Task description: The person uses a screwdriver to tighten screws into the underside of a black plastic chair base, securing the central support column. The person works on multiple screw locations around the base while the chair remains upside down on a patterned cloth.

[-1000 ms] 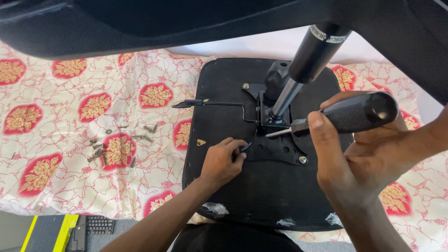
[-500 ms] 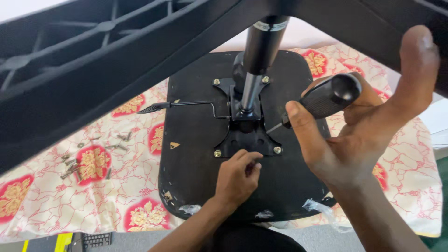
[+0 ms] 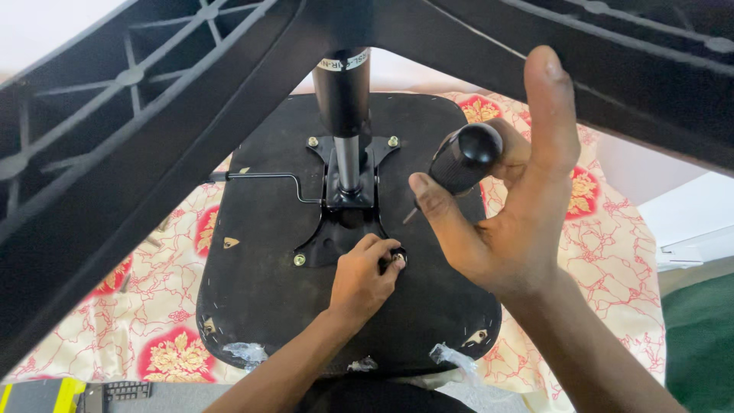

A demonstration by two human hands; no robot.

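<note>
Pinching a bolt [image 3: 397,260] at the near right corner of the mounting plate [image 3: 336,229] on the upturned seat base [image 3: 260,291], the left hand [image 3: 365,279] seats it while the right hand [image 3: 508,222] loosely holds a screwdriver [image 3: 459,162]; three bolts appear fitted, this one judged untightened.

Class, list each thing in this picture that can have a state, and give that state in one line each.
Chair seat: upside down on the patterned cloth.
Mounting plate: on the seat, three bolts visible.
Bolt: at the plate's corner, pinched by fingertips.
Left hand: fingers on that bolt.
Right hand: holding the screwdriver, thumb raised.
Screwdriver: gripped, tip down towards the plate.
Lever: sticking out sideways.
</note>
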